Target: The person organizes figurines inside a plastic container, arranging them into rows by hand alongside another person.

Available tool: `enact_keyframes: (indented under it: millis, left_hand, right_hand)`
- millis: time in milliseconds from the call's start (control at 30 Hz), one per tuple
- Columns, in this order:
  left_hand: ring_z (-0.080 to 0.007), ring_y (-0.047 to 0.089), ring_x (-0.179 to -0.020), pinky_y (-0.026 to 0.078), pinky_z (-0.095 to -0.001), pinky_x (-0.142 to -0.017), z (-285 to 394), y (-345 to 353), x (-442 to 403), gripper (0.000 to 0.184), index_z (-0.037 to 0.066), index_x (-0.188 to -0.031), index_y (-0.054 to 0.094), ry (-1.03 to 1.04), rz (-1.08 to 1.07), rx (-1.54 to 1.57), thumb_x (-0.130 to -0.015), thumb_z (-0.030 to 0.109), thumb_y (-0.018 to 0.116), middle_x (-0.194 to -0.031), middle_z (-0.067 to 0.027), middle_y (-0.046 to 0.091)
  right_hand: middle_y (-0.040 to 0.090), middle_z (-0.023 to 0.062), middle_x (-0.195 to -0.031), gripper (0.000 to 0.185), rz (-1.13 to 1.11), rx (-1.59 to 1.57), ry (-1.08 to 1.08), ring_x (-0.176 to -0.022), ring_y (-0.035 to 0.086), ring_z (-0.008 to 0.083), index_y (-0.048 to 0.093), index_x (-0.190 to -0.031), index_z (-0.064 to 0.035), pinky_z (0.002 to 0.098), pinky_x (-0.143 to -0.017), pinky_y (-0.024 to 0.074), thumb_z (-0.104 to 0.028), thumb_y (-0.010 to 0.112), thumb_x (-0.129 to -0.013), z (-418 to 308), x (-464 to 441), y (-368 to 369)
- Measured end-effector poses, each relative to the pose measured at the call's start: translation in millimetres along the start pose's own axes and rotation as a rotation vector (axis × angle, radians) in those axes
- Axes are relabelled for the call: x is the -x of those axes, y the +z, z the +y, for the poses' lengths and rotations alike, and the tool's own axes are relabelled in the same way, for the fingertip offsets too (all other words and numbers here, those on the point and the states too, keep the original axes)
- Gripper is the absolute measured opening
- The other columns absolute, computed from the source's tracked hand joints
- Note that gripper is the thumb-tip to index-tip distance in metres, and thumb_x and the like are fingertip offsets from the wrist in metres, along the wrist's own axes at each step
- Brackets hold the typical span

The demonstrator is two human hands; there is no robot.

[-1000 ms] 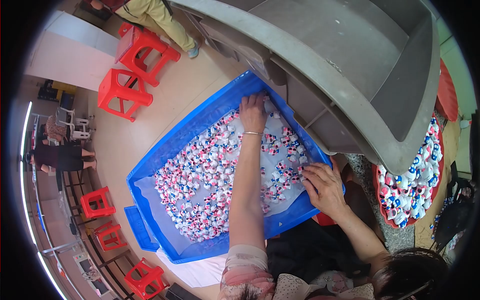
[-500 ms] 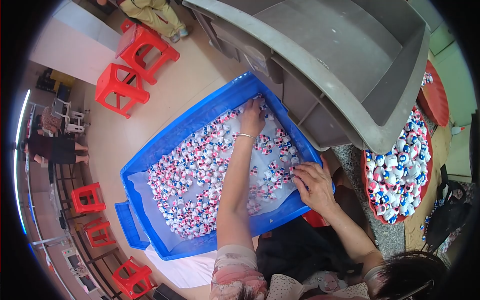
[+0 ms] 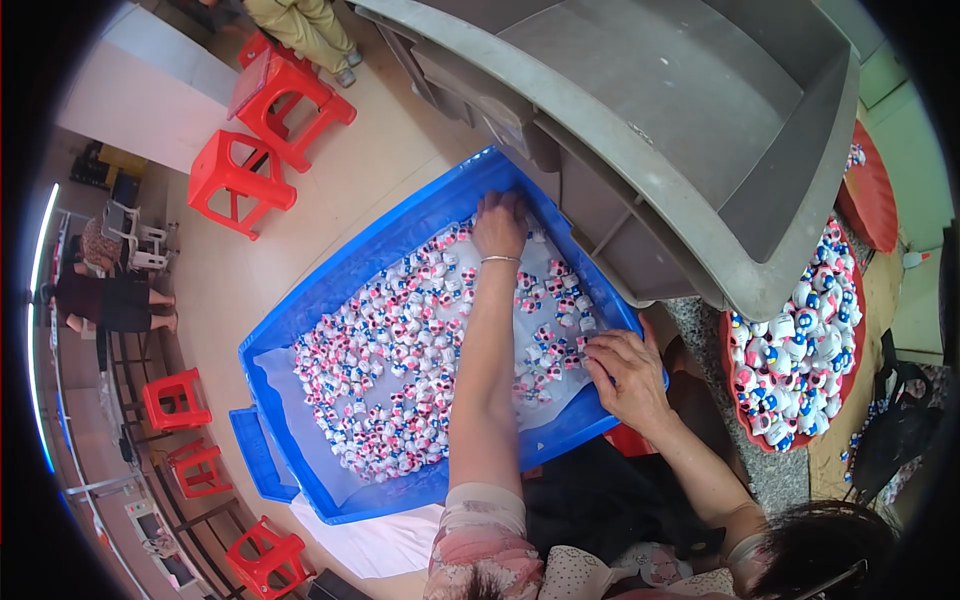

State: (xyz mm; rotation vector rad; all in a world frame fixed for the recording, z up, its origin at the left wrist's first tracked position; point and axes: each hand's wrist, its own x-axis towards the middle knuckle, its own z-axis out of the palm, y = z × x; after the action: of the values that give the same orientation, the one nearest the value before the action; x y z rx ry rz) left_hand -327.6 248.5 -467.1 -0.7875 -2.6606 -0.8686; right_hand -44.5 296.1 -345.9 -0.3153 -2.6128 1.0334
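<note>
Since the previous frame, my left hand [image 3: 498,225] has turned slightly inside the blue tray [image 3: 370,255]: its fingers now point up toward the far corner instead of slanting at the right wall, and the forearm stands straighter. The hand is at the far end of the tray, fingers bent downward and close together. Their tips are hidden, so I cannot tell whether they hold anything. A bracelet [image 3: 500,259] circles that wrist. My right hand [image 3: 628,375] stays by the near right rim of the tray, fingers loosely spread, thumb a little apart from them. Its fingertips are at the edge of a few figures; I cannot tell whether they touch.

Small white, pink and blue figures [image 3: 400,385] lie in the tray on a pale sheet [image 3: 285,385]. They spread thickly over its left and middle part, and a looser group sits to the right of my left forearm. A grey bin [image 3: 650,90] rises just beyond the right wall of the tray. Well to the right of the tray, a red dish [image 3: 858,330] is heaped with similarly coloured pieces, beside a speckled tabletop [image 3: 782,475]. Left of the tray, across the floor, are red stools [image 3: 243,180], and past its far end a person in yellow trousers [image 3: 305,30] is partly in view.
</note>
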Motion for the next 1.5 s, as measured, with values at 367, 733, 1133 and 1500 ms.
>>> enact_keyframes:
  millis: [367,733,1133,1500]
  left_hand:
    - [-0.0378,0.060,-0.089,0.052,-0.0470,-0.073,-14,-1,12,0.015,0.010,-0.093,0.066,-0.055,-0.120,0.233,-0.078,0.006,0.065,-0.098,-0.0139,0.058]
    - [-0.0320,0.059,-0.098,0.052,-0.0412,-0.084,15,-16,38,0.031,0.007,-0.097,0.065,0.349,-0.266,0.055,-0.067,0.001,0.066,-0.104,-0.0132,0.057]
    - [-0.0225,0.069,-0.075,0.056,-0.0296,-0.069,-18,-12,37,0.027,0.005,-0.102,0.068,-0.067,-0.241,0.467,-0.076,-0.001,0.070,-0.096,-0.0129,0.065]
    - [-0.0265,0.065,-0.072,0.053,-0.0364,-0.065,-11,-9,37,0.025,0.005,-0.091,0.067,0.033,-0.136,0.389,-0.068,0.001,0.074,-0.089,-0.0107,0.060]
  right_hand:
    - [0.067,0.0077,-0.098,0.015,-0.002,0.093,-0.087,-0.100,0.061,0.0255,0.070,-0.090,-0.0040,0.0413,-0.090,0.0461,-0.011,0.070,-0.076,1,-3,-3]
    - [0.067,0.0056,-0.094,0.011,0.019,0.127,-0.107,-0.097,0.061,0.0226,0.071,-0.086,-0.0050,0.0487,-0.106,0.0353,-0.011,0.069,-0.076,3,-2,0]
    - [0.067,0.0053,-0.091,0.010,0.028,0.028,-0.052,-0.096,0.062,0.0223,0.071,-0.085,-0.0058,0.0545,-0.107,0.0305,-0.010,0.069,-0.077,7,1,4]
    - [0.068,0.0049,-0.090,0.009,0.017,0.019,-0.054,-0.094,0.062,0.0217,0.071,-0.084,-0.0056,0.0534,-0.106,0.0319,-0.010,0.070,-0.077,5,1,3]
